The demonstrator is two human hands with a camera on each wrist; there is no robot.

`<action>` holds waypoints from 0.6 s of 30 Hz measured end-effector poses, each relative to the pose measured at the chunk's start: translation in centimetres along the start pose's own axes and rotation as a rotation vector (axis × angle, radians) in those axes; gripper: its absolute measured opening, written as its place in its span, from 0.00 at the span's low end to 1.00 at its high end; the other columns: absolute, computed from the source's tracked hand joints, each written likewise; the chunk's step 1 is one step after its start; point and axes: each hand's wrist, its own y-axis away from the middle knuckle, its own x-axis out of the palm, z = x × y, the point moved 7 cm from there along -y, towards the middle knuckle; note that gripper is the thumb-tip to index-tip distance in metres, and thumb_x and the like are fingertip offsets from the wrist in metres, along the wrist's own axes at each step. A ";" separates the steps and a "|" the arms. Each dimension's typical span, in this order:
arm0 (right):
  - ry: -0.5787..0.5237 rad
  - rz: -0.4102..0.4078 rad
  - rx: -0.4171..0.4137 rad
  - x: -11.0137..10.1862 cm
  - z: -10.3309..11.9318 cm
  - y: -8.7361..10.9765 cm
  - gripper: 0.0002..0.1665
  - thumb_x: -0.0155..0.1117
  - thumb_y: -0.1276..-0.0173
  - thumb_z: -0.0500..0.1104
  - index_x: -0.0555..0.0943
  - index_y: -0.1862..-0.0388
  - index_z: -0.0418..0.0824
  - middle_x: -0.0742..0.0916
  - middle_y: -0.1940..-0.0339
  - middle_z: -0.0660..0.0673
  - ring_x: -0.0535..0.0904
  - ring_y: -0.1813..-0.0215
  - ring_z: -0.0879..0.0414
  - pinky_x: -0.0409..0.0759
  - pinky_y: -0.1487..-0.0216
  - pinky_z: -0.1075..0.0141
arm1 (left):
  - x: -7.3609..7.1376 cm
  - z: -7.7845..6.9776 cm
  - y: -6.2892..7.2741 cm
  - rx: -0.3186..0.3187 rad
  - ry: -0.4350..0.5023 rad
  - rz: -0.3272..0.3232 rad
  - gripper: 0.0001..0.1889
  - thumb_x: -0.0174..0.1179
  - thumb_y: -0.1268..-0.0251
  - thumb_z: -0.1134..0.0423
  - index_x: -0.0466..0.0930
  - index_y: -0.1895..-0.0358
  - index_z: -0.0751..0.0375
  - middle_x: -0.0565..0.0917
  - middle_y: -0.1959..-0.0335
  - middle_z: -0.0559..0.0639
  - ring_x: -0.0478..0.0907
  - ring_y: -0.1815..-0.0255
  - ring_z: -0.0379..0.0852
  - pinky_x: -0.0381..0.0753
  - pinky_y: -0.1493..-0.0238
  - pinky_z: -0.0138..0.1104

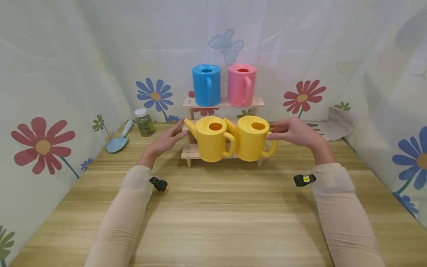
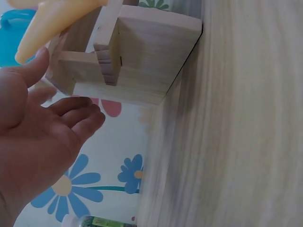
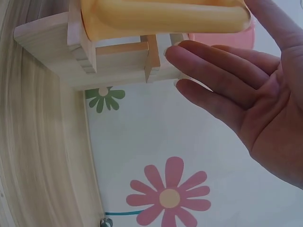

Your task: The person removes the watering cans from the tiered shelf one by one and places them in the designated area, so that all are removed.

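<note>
Two yellow watering cans, a left one (image 1: 211, 142) and a right one (image 1: 251, 142), sit side by side at the lower part of a wooden step stand (image 1: 190, 151), spouts to the left. My left hand (image 1: 165, 141) is beside the left can's spout (image 2: 57, 23), thumb close to its tip and fingers loosely extended. At the right can's handle (image 3: 180, 16) is my right hand (image 1: 293, 132), thumb near the top of the handle and fingers reaching behind it, nearly straight. A blue can (image 1: 207, 87) and a pink can (image 1: 241, 87) stand on the top step.
At the back left are a light blue trowel (image 1: 117, 142) and a white-lidded jar (image 1: 145, 124) of green bits. A grey cloth (image 1: 337, 124) lies at the back right, with a dark pronged tool (image 1: 313, 127) beside it. Flower-printed curtains (image 1: 43, 92) enclose the wooden table (image 1: 227, 215).
</note>
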 end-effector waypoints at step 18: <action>0.027 0.060 0.009 0.6 1.4 0.0 0.13 0.71 0.31 0.47 0.91 0.57 0.39 0.89 0.69 0.46 0.82 0.64 0.49 0.87 0.55 0.53 | 0.9 1.3 -1.6 0.047 0.270 -0.035 0.28 0.45 0.17 0.58 0.55 0.21 0.61 0.54 0.20 0.55 0.55 0.22 0.54 0.68 0.29 0.54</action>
